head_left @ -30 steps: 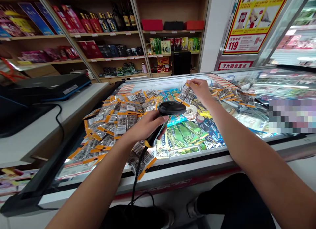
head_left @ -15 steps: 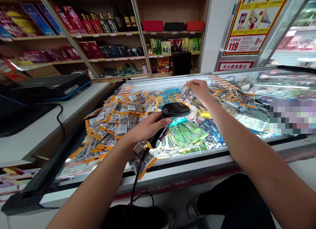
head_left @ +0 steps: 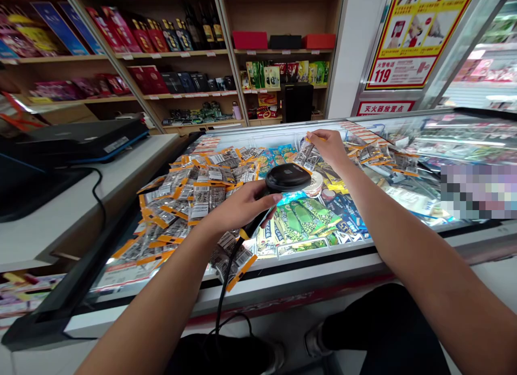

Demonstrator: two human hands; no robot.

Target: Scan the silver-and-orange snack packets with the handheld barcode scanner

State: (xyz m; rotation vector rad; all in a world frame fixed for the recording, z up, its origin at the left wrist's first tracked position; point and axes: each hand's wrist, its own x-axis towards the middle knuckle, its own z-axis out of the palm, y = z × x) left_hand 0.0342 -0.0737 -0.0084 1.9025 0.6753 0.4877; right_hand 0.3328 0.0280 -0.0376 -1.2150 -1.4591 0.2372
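Observation:
My left hand (head_left: 252, 205) is wrapped round the handle of a black barcode scanner (head_left: 287, 176), its head facing away over the freezer's glass top. A black cord (head_left: 223, 297) hangs from the handle's lower end. Farther back, my right hand (head_left: 328, 144) pinches the orange-edged top of a clear snack packet (head_left: 307, 155), which hangs just beyond the scanner head. A heap of similar packets (head_left: 197, 194) with orange edges lies left of the scanner. Another packet (head_left: 238, 264) lies at the near edge, below my left hand. A smaller group (head_left: 374, 151) is to the right of my right arm.
Under the glass of the chest freezer (head_left: 347, 259) are green, blue and yellow packages (head_left: 305, 219). A white counter (head_left: 52, 202) with a black device (head_left: 89, 140) stands at the left. Stocked shelves (head_left: 173, 54) line the back, beside a red and yellow poster (head_left: 420, 38).
The scanner has tilted slightly, showing more of its top, and its handle end has shifted a little. My right hand still pinches the packet in almost the same spot.

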